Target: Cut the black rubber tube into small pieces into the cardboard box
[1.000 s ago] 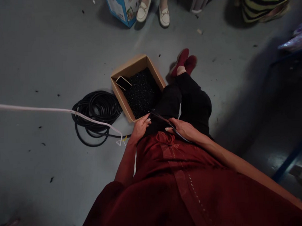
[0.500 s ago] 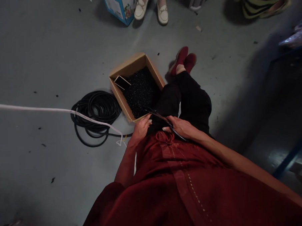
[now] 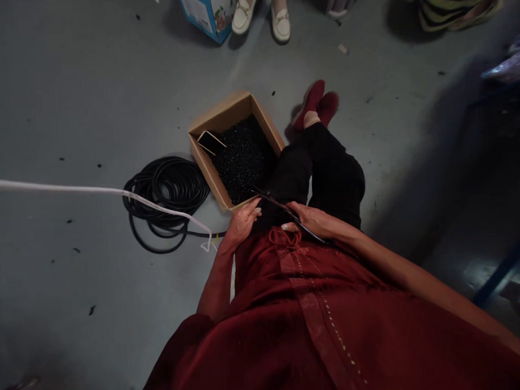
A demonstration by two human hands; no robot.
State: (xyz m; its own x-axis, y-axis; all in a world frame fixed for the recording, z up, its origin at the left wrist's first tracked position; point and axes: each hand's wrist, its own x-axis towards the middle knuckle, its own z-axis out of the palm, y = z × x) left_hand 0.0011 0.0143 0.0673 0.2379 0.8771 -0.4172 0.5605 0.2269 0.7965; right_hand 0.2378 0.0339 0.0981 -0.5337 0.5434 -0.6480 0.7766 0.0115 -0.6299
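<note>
My left hand is closed at the near edge of a cardboard box, its fingers pinched together. A black rubber cord runs from a coil on the floor and passes behind my left wrist, toward those fingers. My right hand, over my lap, grips a long dark pair of shears. Their tip reaches the box's near edge, just beyond my left fingertips. Inside the box lie many small black pieces. The cord's end is hidden by my left hand.
The coiled black cord lies on the floor left of the box. A phone-like dark rectangle leans inside the box. A pale cable crosses from the left. Another person's white shoes and a blue carton are ahead.
Hardly anything differs. My right thumb and the near end of the shears have shifted slightly toward my body; my left hand stays at the box edge.
</note>
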